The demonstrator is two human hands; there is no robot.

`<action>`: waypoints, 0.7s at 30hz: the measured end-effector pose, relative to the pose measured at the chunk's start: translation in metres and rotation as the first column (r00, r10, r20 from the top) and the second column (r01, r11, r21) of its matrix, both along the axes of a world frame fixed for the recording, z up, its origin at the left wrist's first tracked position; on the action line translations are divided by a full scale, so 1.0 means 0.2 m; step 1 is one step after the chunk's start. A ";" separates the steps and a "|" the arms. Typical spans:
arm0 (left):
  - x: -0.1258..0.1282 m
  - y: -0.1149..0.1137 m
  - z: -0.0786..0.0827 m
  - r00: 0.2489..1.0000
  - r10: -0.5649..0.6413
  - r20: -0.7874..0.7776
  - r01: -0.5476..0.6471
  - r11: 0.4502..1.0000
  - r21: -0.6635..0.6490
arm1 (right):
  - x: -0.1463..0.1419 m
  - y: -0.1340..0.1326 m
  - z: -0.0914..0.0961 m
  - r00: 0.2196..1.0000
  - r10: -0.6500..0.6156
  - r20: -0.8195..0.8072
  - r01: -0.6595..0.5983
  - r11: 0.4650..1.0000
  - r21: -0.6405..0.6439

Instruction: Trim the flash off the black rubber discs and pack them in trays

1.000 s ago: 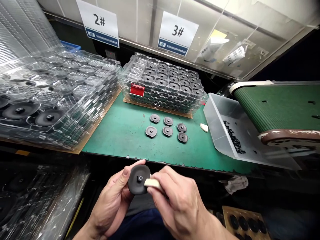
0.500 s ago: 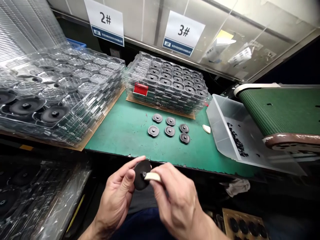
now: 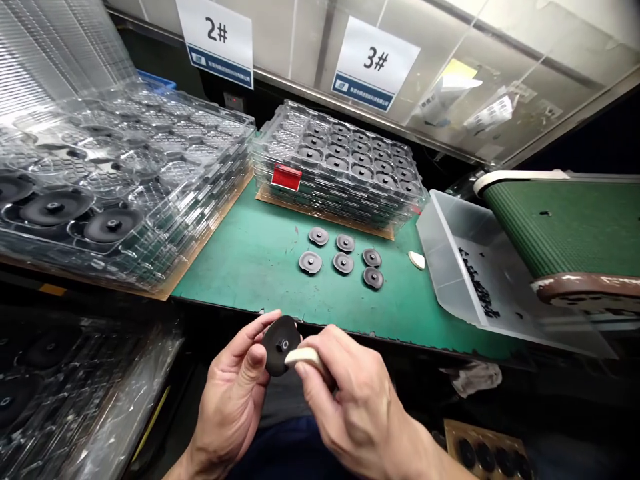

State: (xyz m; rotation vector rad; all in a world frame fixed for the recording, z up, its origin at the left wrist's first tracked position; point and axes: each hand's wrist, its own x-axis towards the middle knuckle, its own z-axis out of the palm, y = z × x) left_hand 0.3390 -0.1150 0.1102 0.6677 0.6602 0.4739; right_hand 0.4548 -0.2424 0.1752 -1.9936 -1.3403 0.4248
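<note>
In my left hand is a round black disc with a small raised hub at its centre, gripped by its edge and tilted towards me. My right hand pinches a cream-coloured wedge-shaped pad, whose tip meets the lower right part of the disc's face. Both hands are in front of the bench's near edge. Beyond them, several similar grey-black discs lie in loose rows on the green bench top. A second cream pad rests to their right.
Clear plastic trays holding discs are stacked at the back, with a larger stack on the left. A translucent bin with small black pieces stands right, beside a green conveyor belt. Below right lies a cardboard piece with discs.
The pad's tip has moved from the disc's hub down towards its lower right edge. The disc is turned slightly, and its hub shows more fully. The camera view has shifted a little.
</note>
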 end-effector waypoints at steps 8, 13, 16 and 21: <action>-0.03 0.04 -0.04 0.922 -0.370 0.115 0.388 0.874 -0.293 | 0.06 0.06 0.05 0.945 0.209 0.251 -0.216 0.976 0.001; -0.02 0.04 -0.02 0.966 -0.188 0.176 0.242 0.895 -0.373 | 0.05 0.07 0.04 0.977 0.083 0.195 -0.093 0.995 0.044; -0.01 0.06 -0.01 0.984 -0.088 0.157 0.125 0.962 -0.242 | 0.01 0.06 0.00 0.998 -0.064 -0.017 0.064 0.998 0.025; -0.03 0.07 -0.02 0.971 -0.188 0.148 0.220 0.946 -0.239 | 0.02 0.06 0.01 0.991 -0.038 0.125 0.038 0.999 0.003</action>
